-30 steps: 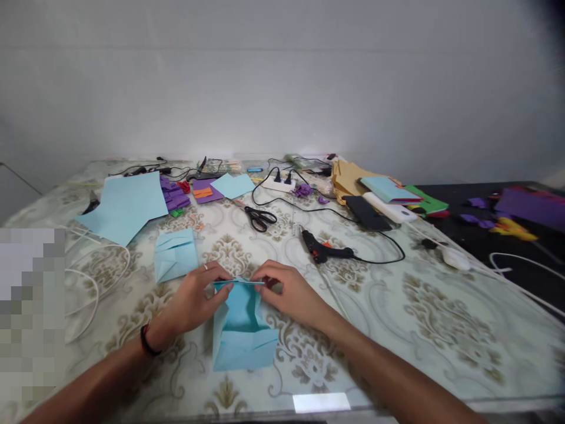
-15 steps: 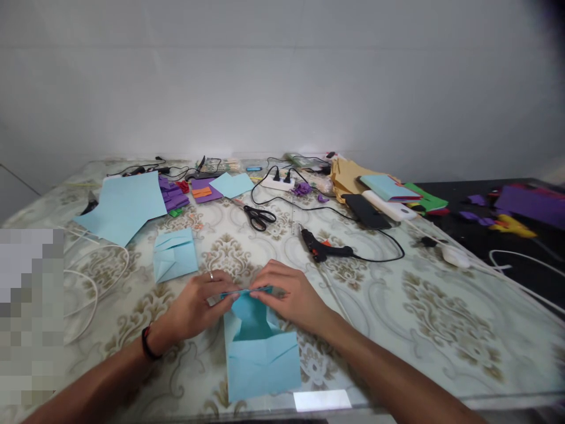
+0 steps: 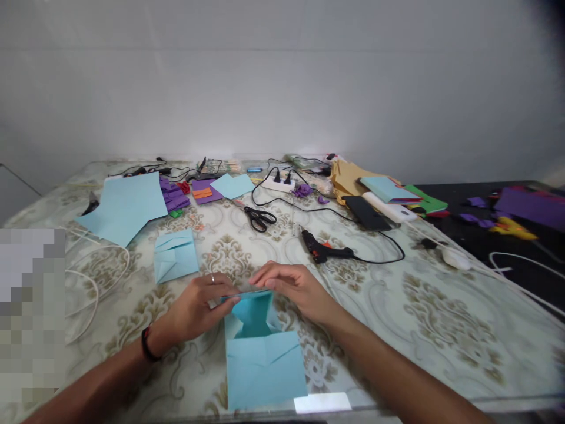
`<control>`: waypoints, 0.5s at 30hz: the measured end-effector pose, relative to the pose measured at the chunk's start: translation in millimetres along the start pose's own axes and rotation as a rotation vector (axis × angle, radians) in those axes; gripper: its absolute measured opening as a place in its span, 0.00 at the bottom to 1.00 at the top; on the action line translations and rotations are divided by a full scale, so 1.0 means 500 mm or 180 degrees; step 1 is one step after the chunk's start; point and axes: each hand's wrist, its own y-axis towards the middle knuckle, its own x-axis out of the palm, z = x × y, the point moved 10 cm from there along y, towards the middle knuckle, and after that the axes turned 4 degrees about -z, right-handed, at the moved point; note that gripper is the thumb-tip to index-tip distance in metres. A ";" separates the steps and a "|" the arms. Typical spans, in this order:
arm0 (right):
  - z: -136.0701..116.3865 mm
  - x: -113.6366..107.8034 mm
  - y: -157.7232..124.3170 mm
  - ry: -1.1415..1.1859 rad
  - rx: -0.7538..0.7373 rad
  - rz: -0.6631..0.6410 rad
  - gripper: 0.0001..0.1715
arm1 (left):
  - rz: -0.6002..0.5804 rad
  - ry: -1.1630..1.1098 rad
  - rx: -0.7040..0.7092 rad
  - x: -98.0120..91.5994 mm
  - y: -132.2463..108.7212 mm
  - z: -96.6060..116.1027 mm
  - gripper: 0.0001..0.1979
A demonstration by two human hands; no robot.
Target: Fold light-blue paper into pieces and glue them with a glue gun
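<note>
A folded light blue paper piece (image 3: 263, 359) lies on the patterned table (image 3: 397, 318) in front of me, its far end raised. My left hand (image 3: 200, 306) pinches the left part of that raised upper edge, a ring on one finger. My right hand (image 3: 295, 285) presses on the right part of the same edge, fingers together. Both hands meet over the fold at the paper's top.
Another folded blue piece (image 3: 175, 255) lies to the left, with blue sheets (image 3: 123, 205) behind it. Black scissors (image 3: 259, 218) and a black glue gun (image 3: 324, 250) with its cord lie beyond my hands. Coloured paper, a phone (image 3: 367, 213) and a power strip (image 3: 279, 183) crowd the far edge.
The blue piece has slid and turned toward me and to the right. Both hands stayed on its upper edge, shifting slightly along the fold.
</note>
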 end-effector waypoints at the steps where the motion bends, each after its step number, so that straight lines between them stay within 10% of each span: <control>1: 0.003 -0.001 0.000 0.0091 0.0066 -0.0012 0.16 | 0.0007 0.0020 -0.0003 -0.001 0.000 0.001 0.07; 9: 0.030 -0.017 -0.001 0.0699 0.0280 0.0130 0.21 | 0.0049 0.0112 0.0028 -0.007 0.005 0.007 0.07; 15: 0.026 -0.091 -0.009 -0.0045 0.0382 0.0964 0.17 | 0.0216 0.0214 0.0052 -0.021 0.003 0.005 0.07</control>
